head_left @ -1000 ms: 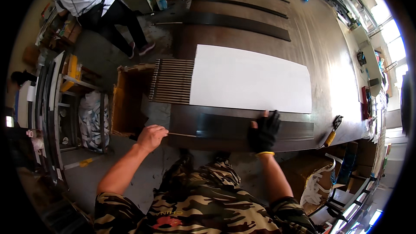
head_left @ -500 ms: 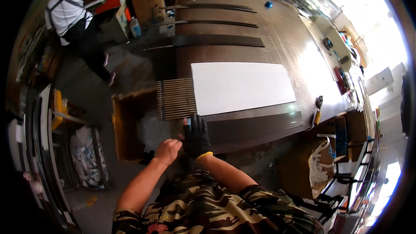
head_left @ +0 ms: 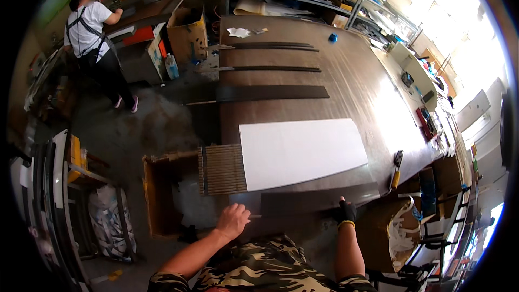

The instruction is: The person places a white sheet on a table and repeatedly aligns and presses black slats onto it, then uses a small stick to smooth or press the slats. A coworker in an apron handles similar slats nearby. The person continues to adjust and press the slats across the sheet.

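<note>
Along the near table edge lies a long dark flat strip (head_left: 308, 201). My bare left hand (head_left: 233, 220) is closed at its left end, pinching a thin light rod (head_left: 255, 216) that runs to the strip. My right hand (head_left: 345, 213), in a black glove with a yellow cuff and bare fingertips, grips the strip's near edge toward its right end; its lower fingers are hidden. Just beyond the strip is a white rectangular panel (head_left: 303, 154). A row of thin brown slats (head_left: 221, 168) sticks out at that panel's left side.
More dark strips (head_left: 273, 93) lie across the brown table (head_left: 346, 86). A yellow-handled tool (head_left: 397, 170) is at its right edge. Cardboard boxes (head_left: 153, 200) stand left and right of me. A co-worker (head_left: 94, 27) stands at a machine, far left.
My right hand has moved from beside my left hand to the strip's right end. My left hand has moved slightly right to the rod. The view has tilted up.
</note>
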`<state>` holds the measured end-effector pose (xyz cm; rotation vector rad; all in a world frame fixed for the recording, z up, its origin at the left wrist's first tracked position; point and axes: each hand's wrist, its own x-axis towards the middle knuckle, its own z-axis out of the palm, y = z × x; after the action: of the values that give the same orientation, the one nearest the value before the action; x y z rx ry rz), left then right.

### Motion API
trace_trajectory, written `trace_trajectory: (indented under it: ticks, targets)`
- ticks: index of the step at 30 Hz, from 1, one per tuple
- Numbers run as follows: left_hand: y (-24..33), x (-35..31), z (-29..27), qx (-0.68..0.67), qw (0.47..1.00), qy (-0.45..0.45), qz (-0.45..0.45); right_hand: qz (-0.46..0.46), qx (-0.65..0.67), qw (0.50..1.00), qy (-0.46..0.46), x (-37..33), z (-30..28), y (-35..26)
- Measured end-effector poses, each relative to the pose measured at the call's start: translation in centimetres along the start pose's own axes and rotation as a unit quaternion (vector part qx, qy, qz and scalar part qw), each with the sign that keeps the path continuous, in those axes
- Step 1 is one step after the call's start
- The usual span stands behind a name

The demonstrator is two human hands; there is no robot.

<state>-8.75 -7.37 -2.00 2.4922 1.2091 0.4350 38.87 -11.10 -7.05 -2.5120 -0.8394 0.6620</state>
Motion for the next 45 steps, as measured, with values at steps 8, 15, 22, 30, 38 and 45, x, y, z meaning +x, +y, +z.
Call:
trace_trajectory:
  ticks: [8,15,22,30,38,45]
  targets:
    - [0.5,3.2,-6.6,-0.071,0.970,-0.234,0.003,0.251,0.345,0.900,-0.092,-0.4,-3.6,-0.5]
    - [-6.3,11.0,-17.2,-0.154,0.982,-0.105,0.026,-0.132,-0.076,0.987,-0.043,9.7,-1.9,-10.5]
    - [-22.2,24.8,-21.5,0.066,0.975,0.210,-0.028,-0.153,0.387,0.898,-0.142,19.9,7.9,-39.9]
    - [-29.7,24.1,-15.3,0.121,0.980,0.138,-0.082,-0.261,0.024,0.956,-0.134,23.7,16.2,-38.8]
    - [-28.3,21.1,-11.4,0.116,0.948,0.242,-0.170,-0.024,0.358,0.885,-0.297,11.2,4.0,-33.5]
    - [-18.2,3.9,-6.8,-0.326,0.667,0.423,-0.519,0.163,0.436,0.876,-0.131,4.2,0.2,-15.1]
